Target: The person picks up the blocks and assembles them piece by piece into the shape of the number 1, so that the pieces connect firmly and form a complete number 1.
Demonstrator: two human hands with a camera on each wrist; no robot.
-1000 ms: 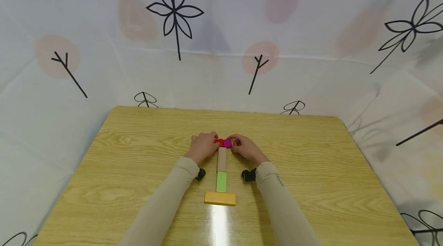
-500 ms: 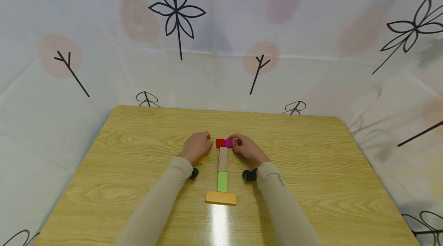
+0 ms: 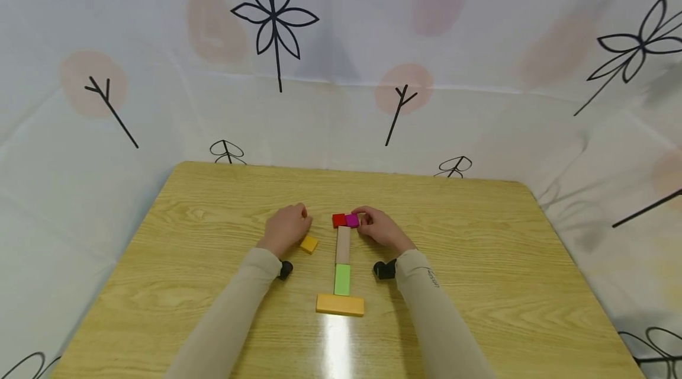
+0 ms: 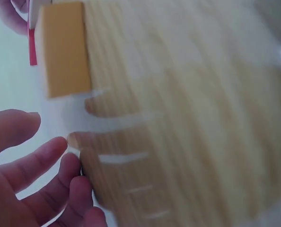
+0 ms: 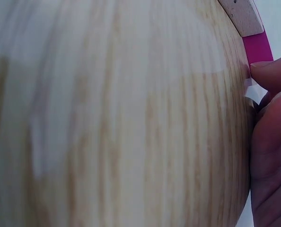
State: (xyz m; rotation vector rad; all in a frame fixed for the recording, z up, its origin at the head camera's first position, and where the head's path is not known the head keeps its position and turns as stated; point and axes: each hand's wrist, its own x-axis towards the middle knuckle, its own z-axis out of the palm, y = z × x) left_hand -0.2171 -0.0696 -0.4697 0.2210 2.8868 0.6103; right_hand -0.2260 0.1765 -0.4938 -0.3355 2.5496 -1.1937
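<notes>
My left hand [image 3: 288,229] is lifted beside an orange block [image 3: 309,244], its fingers [image 4: 36,158] loosely bent and nothing between them. That orange block [image 4: 65,49] lies askew on the table, left of the row. With thumb and index finger, my right hand [image 3: 380,228] holds the right end of a flat magenta block [image 3: 352,221]. A flat red block [image 3: 338,221] sits against its left side. Below this pair, a plain wooden block [image 3: 343,245] and a light green block [image 3: 342,279] form a line, ending at a long orange crosswise block [image 3: 340,305].
The blocks lie on a wood-grain table [image 3: 479,237] with rounded far corners. White cloth [image 3: 341,124] printed with plants hangs behind it and at both sides. A small black device [image 3: 286,270] is strapped at the left wrist, another black device [image 3: 383,270] at the right.
My left hand has let go of the red block and drawn back to the left, uncovering the small orange block. My right hand has stayed at the magenta block.
</notes>
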